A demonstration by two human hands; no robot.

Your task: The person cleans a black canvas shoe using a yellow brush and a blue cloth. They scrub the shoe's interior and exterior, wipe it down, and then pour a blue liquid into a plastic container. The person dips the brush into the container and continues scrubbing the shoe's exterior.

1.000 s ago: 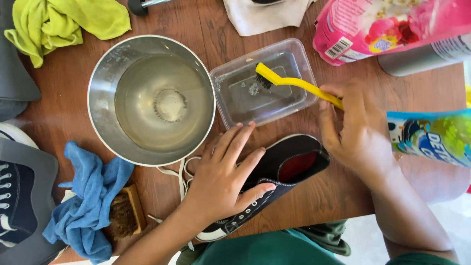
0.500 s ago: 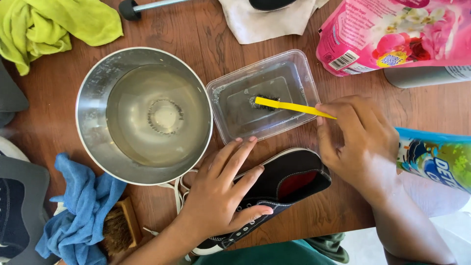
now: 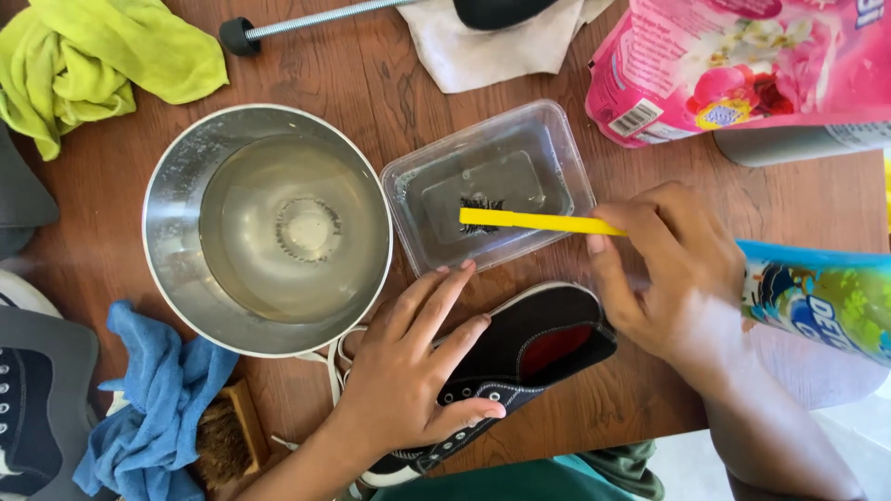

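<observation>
Sneaker [image 3: 520, 362], black canvas with a white sole edge and a red insole, lay on the near edge of the wooden table [image 3: 371, 83], just below the clear plastic tub [image 3: 492, 186]. At far left sat a yellow-green cloth [image 3: 111, 56], and lower down a blue cloth [image 3: 148, 417] lay beside a bristle brush [image 3: 223, 436]. A steel bowl [image 3: 269, 227] of cloudy water stood next, touching the tub's left corner. The left hand [image 3: 408, 371] lay flat on the shoe's laced front, fingers spread and pressing it down. The canvas upper was judged soft and likely to buckle; the rubber sole looked the firmer place to grip, and wet canvas would turn heavier and slicker. The right hand [image 3: 659, 269] pinched the yellow toothbrush [image 3: 534, 221] by its handle between thumb and fingers, bristles dipped in the tub's shallow liquid. That handle appeared light and stiff, and possibly slippery when wet. A pink detergent pouch [image 3: 742, 65] lay at upper right, with a blue-and-green packet [image 3: 817, 297] against the right wrist.
</observation>
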